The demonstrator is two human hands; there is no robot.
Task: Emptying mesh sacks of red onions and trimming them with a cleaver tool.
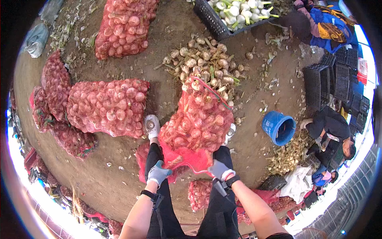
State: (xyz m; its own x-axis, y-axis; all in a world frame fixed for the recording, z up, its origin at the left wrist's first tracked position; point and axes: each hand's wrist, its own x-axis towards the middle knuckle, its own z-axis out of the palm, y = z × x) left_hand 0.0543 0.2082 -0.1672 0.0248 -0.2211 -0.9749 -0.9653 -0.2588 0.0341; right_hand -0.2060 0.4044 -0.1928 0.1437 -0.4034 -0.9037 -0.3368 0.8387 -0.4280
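Evidently, the red mesh sack (pixel 193 127) is held by its near end so that the slack netting is kept gathered: the loose fold is gripped on one side by the gloved left hand (pixel 159 173) and on the other by the right hand (pixel 219 170), both closed, though the right is blurred and the exact fingertip hold cannot be told. The sack is laid on the dirt floor just in front of the person, between two white shoes (pixel 152 125), which are presumably set apart for balance and to leave room for the load. Its far end, edged with a dark greenish hem, is rested against a heap of loose garlic (pixel 207 61), probably so that bulbs can be passed between the two. The sack is well filled there, bulged and lumpy, with pale, pinkish-looking bulbs seen through the net; nearer the hands, the mesh is left limp, creased and a deeper red. On the left, another filled sack (pixel 109 105) is laid flat, well apart from the heap.
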